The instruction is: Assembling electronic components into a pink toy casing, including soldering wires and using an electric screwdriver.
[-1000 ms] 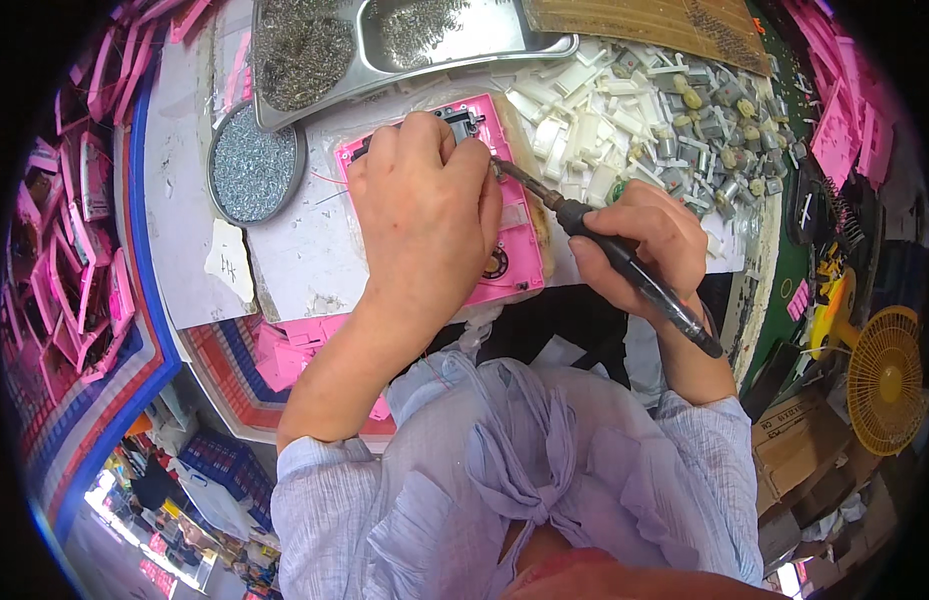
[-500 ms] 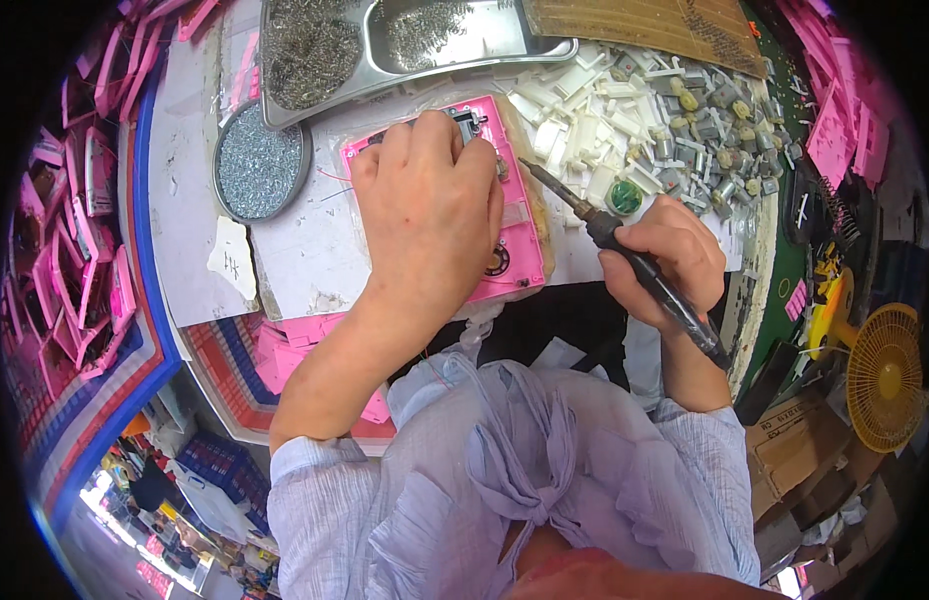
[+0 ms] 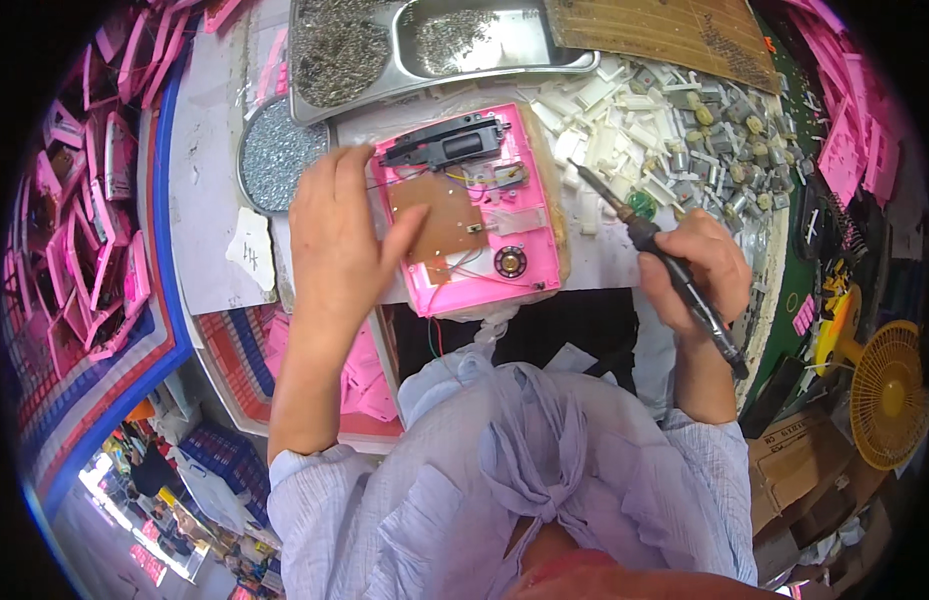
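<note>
A pink plastic casing (image 3: 532,290) lies open-side up at the middle of the bench. Fixed in it are a brown circuit board (image 3: 439,215), a black slotted mechanism (image 3: 454,145), a small silver motor (image 3: 506,176) and a round black speaker (image 3: 510,262). My left hand (image 3: 334,220) rests at the casing's left edge, fingers stretched out, the thumb over the board; it grips nothing. My right hand (image 3: 699,265) is wrapped round a black-handled tool with a thin metal tip (image 3: 674,275). The tip points up and left, apart from the casing.
A round dish of small silver screws (image 3: 279,155) and a metal tray of springs (image 3: 339,55) stand behind. White plastic parts and small motors (image 3: 684,140) are heaped at the right, with cardboard (image 3: 674,35) behind. Pink casings (image 3: 74,240) pile up far left; a yellow fan (image 3: 889,395) stands right.
My left hand has moved left off the top of the casing, uncovering its inside, and its fingers have spread. My right hand with the tool has shifted slightly right and down.
</note>
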The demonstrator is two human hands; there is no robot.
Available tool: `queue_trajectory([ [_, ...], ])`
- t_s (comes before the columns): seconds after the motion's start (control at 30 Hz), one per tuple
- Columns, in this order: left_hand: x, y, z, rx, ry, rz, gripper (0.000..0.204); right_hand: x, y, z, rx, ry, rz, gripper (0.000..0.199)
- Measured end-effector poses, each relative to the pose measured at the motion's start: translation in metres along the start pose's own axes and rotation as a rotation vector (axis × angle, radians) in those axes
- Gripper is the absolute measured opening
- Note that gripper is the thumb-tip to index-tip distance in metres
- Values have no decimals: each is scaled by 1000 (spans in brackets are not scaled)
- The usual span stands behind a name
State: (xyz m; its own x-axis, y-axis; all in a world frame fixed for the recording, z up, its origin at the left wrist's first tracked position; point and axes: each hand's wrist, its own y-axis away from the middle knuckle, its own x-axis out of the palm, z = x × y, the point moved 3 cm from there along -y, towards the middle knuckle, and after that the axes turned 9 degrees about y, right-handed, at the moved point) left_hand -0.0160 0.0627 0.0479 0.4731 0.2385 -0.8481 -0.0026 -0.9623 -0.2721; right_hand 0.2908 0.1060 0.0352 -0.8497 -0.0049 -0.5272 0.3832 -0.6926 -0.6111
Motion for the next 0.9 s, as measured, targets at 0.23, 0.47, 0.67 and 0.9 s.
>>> queue_trajectory([
  [0.23, -11, 26, 5, 6, 101, -31, 13, 17, -16, 8, 22, -59, 2, 32],
  [0.47, 32, 6, 1, -360, 1117, -258, 10, 57, -45, 33, 463, -388, 11, 41],
  [0.67, 40, 8, 6, -510, 1385, -123, 11, 100, -71, 33, 437, -462, 105, 47],
  [0.9, 34, 8, 8, -493, 1342, -29, 14, 118, -86, 35, 384, -460, 204, 52],
])
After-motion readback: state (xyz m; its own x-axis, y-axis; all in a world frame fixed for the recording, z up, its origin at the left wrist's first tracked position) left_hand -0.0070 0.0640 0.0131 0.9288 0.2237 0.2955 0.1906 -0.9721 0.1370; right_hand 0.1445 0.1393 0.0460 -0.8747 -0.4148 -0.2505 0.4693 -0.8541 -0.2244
